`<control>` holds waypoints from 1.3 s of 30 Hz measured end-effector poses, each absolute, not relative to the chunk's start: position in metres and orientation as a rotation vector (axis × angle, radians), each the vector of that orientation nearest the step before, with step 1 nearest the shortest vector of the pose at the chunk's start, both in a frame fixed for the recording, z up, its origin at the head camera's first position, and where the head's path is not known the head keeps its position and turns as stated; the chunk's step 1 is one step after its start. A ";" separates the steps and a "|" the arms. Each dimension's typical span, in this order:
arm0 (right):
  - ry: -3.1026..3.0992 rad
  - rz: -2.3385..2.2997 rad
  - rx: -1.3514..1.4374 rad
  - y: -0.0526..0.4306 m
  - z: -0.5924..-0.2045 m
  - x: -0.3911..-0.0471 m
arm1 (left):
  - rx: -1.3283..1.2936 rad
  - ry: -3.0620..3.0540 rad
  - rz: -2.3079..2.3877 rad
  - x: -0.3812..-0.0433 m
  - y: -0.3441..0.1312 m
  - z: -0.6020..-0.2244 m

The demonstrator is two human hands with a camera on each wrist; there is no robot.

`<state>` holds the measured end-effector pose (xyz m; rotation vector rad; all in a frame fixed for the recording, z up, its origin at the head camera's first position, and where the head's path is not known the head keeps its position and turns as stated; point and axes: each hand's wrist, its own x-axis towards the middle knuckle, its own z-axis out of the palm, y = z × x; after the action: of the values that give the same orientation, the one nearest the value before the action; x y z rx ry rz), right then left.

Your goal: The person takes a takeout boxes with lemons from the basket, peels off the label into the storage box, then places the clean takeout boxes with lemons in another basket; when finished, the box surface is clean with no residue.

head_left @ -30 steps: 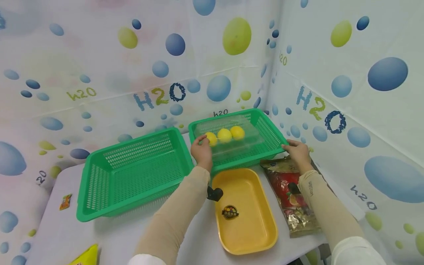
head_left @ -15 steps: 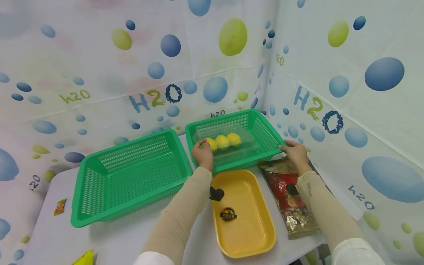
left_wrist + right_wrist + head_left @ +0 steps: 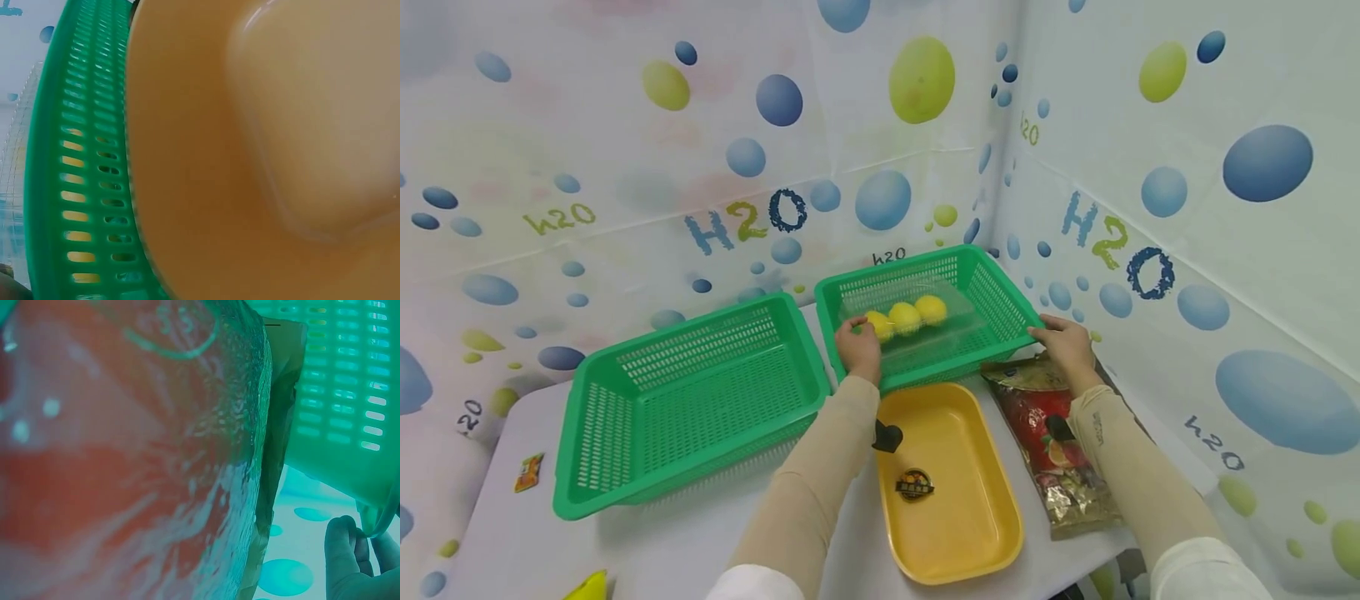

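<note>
My left hand (image 3: 859,346) is at the near left edge of a clear plastic box (image 3: 955,333), its thumb and fingers pinching that edge. Inside show three round yellow fruits (image 3: 905,318), like lemons. The box sits within the right green basket (image 3: 925,375), a little tilted. With thumb and fingers, my right hand (image 3: 1063,346) grips the near right corner of that basket's rim. In the right wrist view the right fingers (image 3: 340,550) curl at the basket's corner. Only a dark sliver of the left hand (image 3: 11,289) enters the left wrist view.
Left of it stands a second green basket (image 3: 715,417). A yellow tray (image 3: 958,517) with a dark round label lies in front, beside a red and gold bag (image 3: 1045,433) under my right forearm. An orange packet (image 3: 529,472) and a yellow packet (image 3: 589,587) lie at left.
The clear box with the yellow fruits has come down lower in the right basket, my left hand still on its edge. My right hand keeps its grip on the rim. The head view has shifted slightly.
</note>
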<state>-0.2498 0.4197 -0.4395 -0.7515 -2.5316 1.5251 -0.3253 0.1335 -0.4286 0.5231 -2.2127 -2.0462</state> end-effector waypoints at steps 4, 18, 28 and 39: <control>-2.533 1.527 -0.746 0.417 -0.439 -0.250 | 0.557 -2.226 -2.061 -0.327 0.129 -0.431; -2.567 1.530 -0.699 0.404 -0.436 -0.250 | 0.569 -2.307 -2.076 -0.326 0.116 -0.432; -2.590 1.494 -0.698 0.401 -0.433 -0.250 | 0.521 -2.378 -2.127 -0.322 0.110 -0.425; -2.655 1.447 -0.596 0.414 -0.429 -0.247 | 0.349 -2.357 -2.177 -0.313 0.103 -0.397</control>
<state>-0.2470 0.4137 -0.4289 -0.5955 -2.6548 1.4471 -0.3129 0.1033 -0.3968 0.3486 -2.3573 -2.1774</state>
